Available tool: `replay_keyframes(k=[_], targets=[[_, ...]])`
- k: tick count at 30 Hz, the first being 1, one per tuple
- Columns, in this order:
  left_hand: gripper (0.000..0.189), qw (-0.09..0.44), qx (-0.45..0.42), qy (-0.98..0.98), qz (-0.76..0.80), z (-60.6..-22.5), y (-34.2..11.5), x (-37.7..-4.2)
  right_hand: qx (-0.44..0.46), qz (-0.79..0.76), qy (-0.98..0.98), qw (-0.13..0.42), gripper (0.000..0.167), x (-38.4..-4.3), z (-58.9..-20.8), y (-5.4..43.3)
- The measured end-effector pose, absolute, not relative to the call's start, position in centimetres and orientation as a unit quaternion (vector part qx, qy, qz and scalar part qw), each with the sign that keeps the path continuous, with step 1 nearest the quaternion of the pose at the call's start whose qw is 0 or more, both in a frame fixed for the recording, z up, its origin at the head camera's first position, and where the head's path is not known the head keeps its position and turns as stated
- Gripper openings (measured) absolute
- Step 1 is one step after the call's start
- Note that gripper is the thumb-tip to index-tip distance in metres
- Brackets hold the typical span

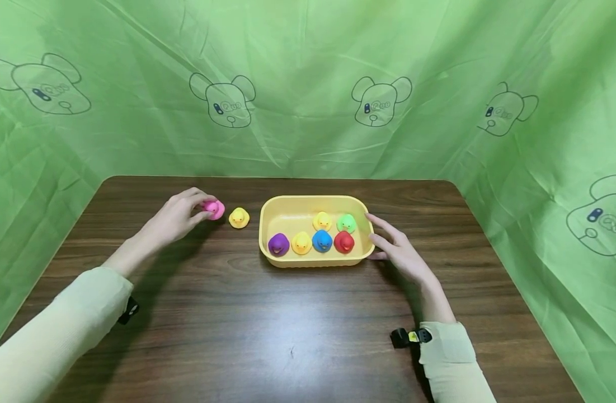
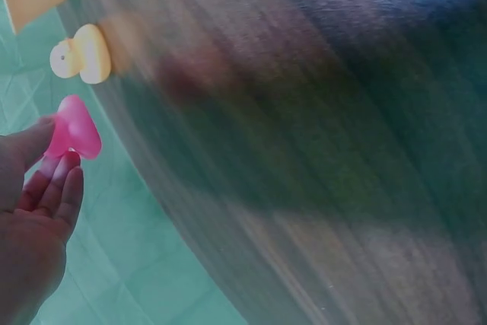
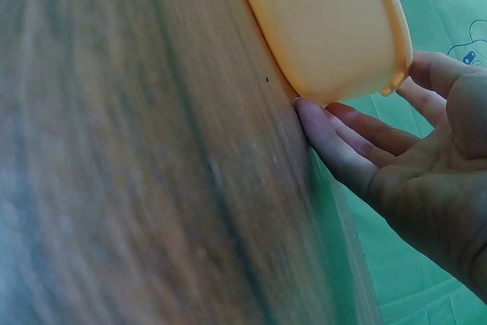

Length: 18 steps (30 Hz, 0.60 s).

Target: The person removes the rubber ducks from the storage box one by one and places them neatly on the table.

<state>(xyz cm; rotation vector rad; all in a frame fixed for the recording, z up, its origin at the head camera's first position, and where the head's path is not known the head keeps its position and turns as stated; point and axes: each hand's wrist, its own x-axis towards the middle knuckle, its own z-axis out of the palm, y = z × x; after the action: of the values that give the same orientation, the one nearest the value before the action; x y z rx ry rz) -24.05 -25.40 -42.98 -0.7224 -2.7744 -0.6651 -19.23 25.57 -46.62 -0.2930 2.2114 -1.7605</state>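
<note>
My left hand [image 1: 179, 215] pinches a pink rubber duck [image 1: 214, 209] between thumb and fingertips at the back left of the table; the left wrist view shows the pink duck [image 2: 74, 129] held at my fingertips [image 2: 57, 176]. A yellow duck [image 1: 239, 218] stands just right of it on the wood, also seen as a yellow duck [image 2: 82, 55] in the left wrist view. A yellow tub [image 1: 287, 263] holds several ducks: purple [image 1: 278, 244], yellow [image 1: 301, 243], blue [image 1: 322, 240], red [image 1: 344, 242], yellow [image 1: 321, 221] and green [image 1: 346, 223]. My right hand [image 1: 395, 246] rests with straight fingers against the tub's right end [image 3: 335, 28].
The dark wooden table [image 1: 287, 336] is bordered by a green printed curtain [image 1: 308, 84] at the back and both sides. The table's near half carries only my two sleeved forearms.
</note>
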Motion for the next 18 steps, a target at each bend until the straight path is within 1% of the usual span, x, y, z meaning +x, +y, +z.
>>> replay_keyframes(k=[13, 18], targets=[[0.03, 0.066, -0.24, -0.946, -0.21, -44.4, -25.7, -24.0, -0.102, -0.608, 0.773, 0.148, 0.059, -19.2, -46.5, 25.5], [0.031, 0.066, -0.244, -0.945, -0.207, -44.8, -25.7, -24.1, -0.102, -0.609, 0.773, 0.147, 0.058, -19.2, -46.5, 25.5]])
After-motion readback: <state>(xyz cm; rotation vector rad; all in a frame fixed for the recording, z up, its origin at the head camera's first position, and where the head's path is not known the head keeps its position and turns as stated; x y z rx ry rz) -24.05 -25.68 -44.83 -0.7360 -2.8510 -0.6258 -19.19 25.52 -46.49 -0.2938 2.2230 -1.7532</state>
